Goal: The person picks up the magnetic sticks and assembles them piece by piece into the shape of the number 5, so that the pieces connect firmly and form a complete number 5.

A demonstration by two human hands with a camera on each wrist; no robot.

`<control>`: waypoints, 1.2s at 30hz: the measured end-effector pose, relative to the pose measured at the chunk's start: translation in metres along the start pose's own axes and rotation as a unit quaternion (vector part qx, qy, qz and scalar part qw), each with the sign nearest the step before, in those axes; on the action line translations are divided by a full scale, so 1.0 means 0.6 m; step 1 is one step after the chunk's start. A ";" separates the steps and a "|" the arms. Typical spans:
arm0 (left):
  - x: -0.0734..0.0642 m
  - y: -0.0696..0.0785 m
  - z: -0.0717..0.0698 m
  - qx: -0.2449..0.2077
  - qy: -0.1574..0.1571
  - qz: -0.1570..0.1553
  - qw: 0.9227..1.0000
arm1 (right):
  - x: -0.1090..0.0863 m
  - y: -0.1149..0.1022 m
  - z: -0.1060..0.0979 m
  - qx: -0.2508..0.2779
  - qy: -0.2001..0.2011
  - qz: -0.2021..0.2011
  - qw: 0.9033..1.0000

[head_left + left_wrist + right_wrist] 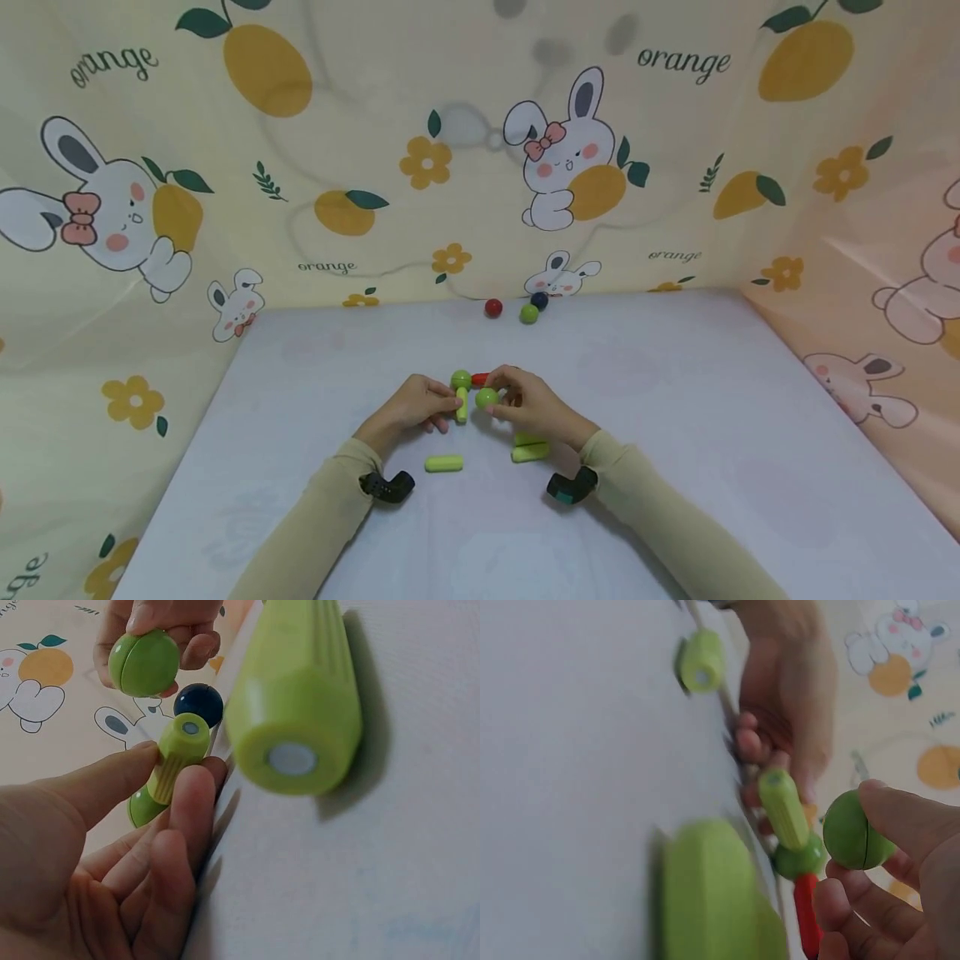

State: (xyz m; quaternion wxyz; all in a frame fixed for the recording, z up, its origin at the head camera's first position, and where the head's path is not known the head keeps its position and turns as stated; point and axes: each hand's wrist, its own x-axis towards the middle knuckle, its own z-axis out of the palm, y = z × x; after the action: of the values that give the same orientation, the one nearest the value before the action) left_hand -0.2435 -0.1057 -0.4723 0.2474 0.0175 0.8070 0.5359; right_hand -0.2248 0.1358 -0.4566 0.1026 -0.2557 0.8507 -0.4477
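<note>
Between thumb and fingers, my left hand [415, 406] pinches a yellow-green magnetic rod [178, 761]. The rod's far end meets a green ball [461, 379], and a red rod [807, 911] reaches from that ball to the right. A second green ball [849, 831] is held in the fingertips of my right hand [534, 402], just right of the pinched rod and apart from it. In the left wrist view, a pale metal disc shows on the pinched rod's near end. The red rod's far end is hidden behind my right hand in the head view.
One loose yellow-green rod [444, 463] lies in front of my left hand. Two more, with the nearer rod [530, 452] plainer to see, lie by my right wrist. At the table's back edge sit a red ball [492, 308], a green ball [528, 314] and a dark blue ball [539, 301].
</note>
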 end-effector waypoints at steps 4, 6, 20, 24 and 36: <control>-0.001 0.000 0.001 0.004 -0.004 0.008 1.000 | -0.003 -0.003 0.017 -0.005 -0.022 -0.013 1.000; -0.002 0.001 0.001 0.006 -0.004 0.012 1.000 | -0.005 -0.004 0.022 -0.001 -0.027 -0.016 1.000; 0.002 -0.003 0.001 0.011 -0.007 0.014 1.000 | -0.009 -0.005 0.039 -0.003 -0.036 -0.021 0.999; 0.000 -0.003 0.001 0.009 -0.011 0.015 1.000 | -0.010 -0.008 0.043 -0.006 -0.043 -0.010 0.999; 0.002 -0.005 -0.002 0.006 -0.013 0.017 1.000 | -0.012 -0.018 0.057 -0.013 -0.051 -0.008 0.999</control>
State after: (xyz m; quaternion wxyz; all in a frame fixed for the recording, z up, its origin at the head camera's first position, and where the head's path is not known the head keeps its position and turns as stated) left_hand -0.2442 -0.1077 -0.4747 0.2488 0.0401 0.8064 0.5349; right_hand -0.2012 0.1103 -0.4679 0.1385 -0.2865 0.8479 -0.4241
